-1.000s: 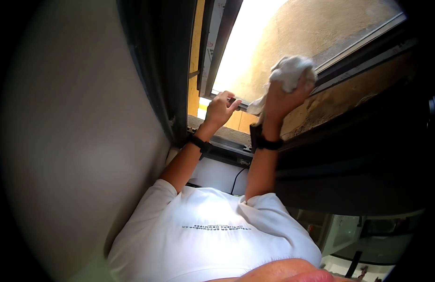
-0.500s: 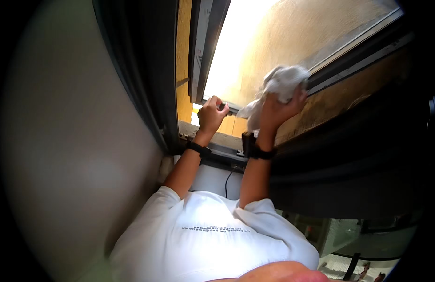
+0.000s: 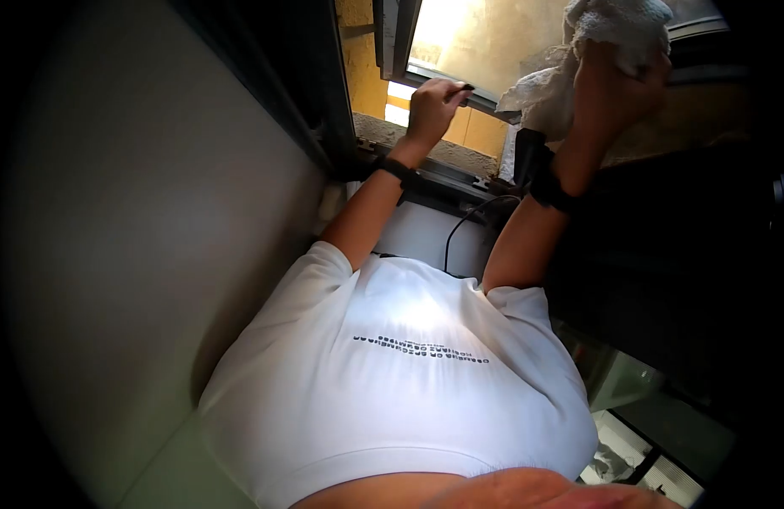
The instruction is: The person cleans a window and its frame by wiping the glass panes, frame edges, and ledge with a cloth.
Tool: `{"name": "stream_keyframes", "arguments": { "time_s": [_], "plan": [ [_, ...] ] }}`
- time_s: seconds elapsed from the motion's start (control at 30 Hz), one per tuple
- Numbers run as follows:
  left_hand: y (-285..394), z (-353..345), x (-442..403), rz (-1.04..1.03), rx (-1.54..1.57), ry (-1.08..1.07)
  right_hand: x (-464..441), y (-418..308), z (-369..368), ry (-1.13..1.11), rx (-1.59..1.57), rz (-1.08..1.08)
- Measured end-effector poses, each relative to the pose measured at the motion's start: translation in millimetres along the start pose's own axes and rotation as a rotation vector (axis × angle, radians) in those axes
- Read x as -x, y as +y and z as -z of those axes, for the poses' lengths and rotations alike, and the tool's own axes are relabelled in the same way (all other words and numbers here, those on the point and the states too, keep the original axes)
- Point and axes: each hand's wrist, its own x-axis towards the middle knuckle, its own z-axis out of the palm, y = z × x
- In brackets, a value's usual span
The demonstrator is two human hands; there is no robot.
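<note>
My right hand (image 3: 616,102) is clamped on a bunched-up white cloth (image 3: 619,21), up at the lower right of the window pane (image 3: 493,42). Left hand's (image 3: 434,110) fingers are curled onto the dark window frame (image 3: 483,103) along its bottom edge, black strap (image 3: 400,172) on that wrist.

Daylight reaches you through the window pane (image 3: 485,55), washed out just beyond your left hand (image 3: 434,110). Glare whitens your shirt (image 3: 409,365) below both hands. Your right hand (image 3: 616,93) is dimmer, with near-black shadow beneath; fisheye edges curve into darkness.
</note>
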Motion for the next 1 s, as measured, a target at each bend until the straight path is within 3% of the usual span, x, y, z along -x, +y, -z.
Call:
{"name": "stream_keyframes", "arguments": {
  "time_s": [0.2, 0.3, 0.47, 0.53, 0.63, 0.83, 0.9, 1.0],
  "plan": [
    [5, -20, -3, -0.151, -0.021, -0.118, 22, 2, -3, -0.061, 0.126, -0.018],
    [4, -20, -6, -0.223, -0.047, -0.143, 40, 22, -6, -0.072, 0.172, 0.072],
    [5, -28, -10, -0.341, 0.055, -0.229, 61, 15, -14, -0.092, 0.132, -0.124],
    [7, -30, -4, -0.175, 0.203, -0.3, 55, 6, -12, -0.125, 0.075, -0.224],
    [3, -50, 8, -0.198, 0.135, -0.319, 30, 0, -10, -0.111, 0.162, 0.029],
    [-16, -70, 17, -0.475, -0.226, -0.496, -42, 1, -13, 0.006, 0.259, 0.582],
    [-20, -76, 18, -0.499, -0.298, -0.536, -59, 8, -12, 0.031, 0.265, 0.626],
    [-20, -80, 17, -0.423, -0.32, -0.566, -58, -6, -27, 0.022, 0.13, 0.466]
  ]
}}
